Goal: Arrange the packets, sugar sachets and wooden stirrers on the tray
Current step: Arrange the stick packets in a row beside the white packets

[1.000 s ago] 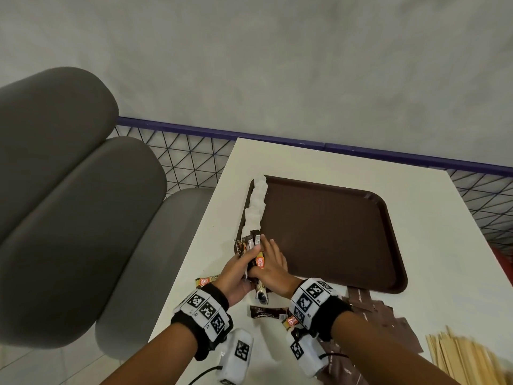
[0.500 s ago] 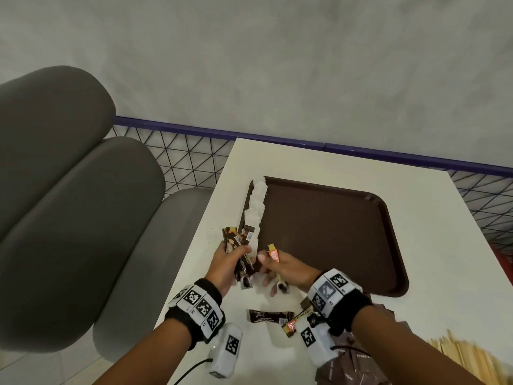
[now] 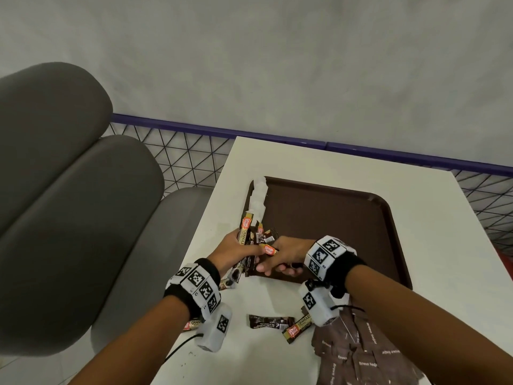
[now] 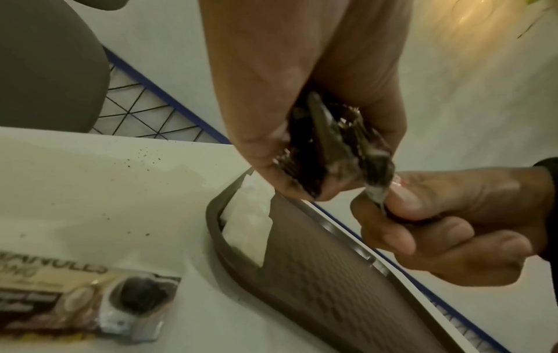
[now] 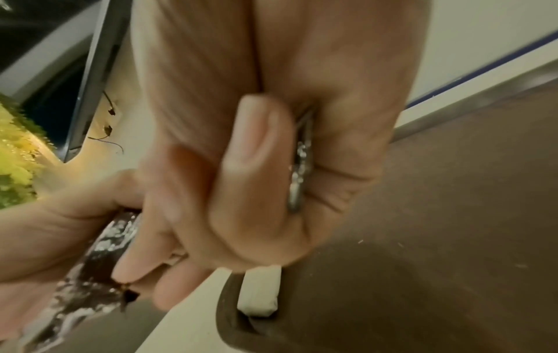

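Note:
A brown tray (image 3: pixel 347 218) lies on the white table (image 3: pixel 444 245), with a row of white sugar sachets (image 3: pixel 258 198) along its left rim. My left hand (image 3: pixel 236 251) grips a bunch of coffee packets (image 3: pixel 245 234) above the tray's near-left corner. My right hand (image 3: pixel 283 257) pinches a single packet (image 3: pixel 269 249) right beside that bunch. In the left wrist view the bunch of packets (image 4: pixel 332 152) sits in my left hand (image 4: pixel 302 119), and my right hand (image 4: pixel 447 219) pinches a packet end (image 4: pixel 376 193). The right wrist view shows a thin packet (image 5: pixel 300 167) pinched edge-on.
Loose coffee packets (image 3: pixel 270 321) lie on the table near me, one (image 3: pixel 296 329) by my right wrist and another (image 4: pixel 84 308) under my left. Brown sugar sachets (image 3: pixel 361 354) are heaped at the near right. Grey chair cushions (image 3: pixel 69 204) and a wire railing (image 3: pixel 188 159) stand left.
My left hand lifted the bunch of packets off the tray corner. My right hand drew one packet out, then came back beside the bunch.

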### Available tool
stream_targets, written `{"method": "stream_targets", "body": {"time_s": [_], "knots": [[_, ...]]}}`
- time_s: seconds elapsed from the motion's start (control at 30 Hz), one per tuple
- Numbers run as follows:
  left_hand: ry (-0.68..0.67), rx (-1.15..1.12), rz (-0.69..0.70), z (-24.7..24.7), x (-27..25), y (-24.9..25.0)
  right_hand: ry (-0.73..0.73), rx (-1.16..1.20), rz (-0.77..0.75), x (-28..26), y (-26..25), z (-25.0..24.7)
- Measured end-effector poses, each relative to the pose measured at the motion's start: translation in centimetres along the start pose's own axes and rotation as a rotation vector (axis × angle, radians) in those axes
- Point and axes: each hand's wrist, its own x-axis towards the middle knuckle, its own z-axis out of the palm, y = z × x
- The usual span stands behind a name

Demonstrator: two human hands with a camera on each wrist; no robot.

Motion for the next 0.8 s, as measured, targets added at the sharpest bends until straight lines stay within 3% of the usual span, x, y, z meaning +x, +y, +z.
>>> {"method": "stream_targets", "body": {"time_s": [0.13,0.33,0.47,0.63,0.8], "knots": [[0.113,-0.026,0.037,-0.4,0.9,0.4,0.072,0.143,-0.077,0.1,-0.2,-1.3],[0.312,-0.24,0.057,-1.8,2.8,1.3,0.379,0.626,-0.306,0.2,1.8,-3.3],[0.321,-0.35,0.02,-1.5,4.5,1.6,0.591,0.638,-0.379,1.8,2.4,-4.3],[0.308,-0.497,-0.052,-2.6,5.4,1.9,0.956,0.636,-0.196,4.5,3.0,-9.4],[0.289,-0.504,-0.07,-4.3,5.0,1.2,1.07,0.492,-0.017,8.0,3.1,-13.2]]}}
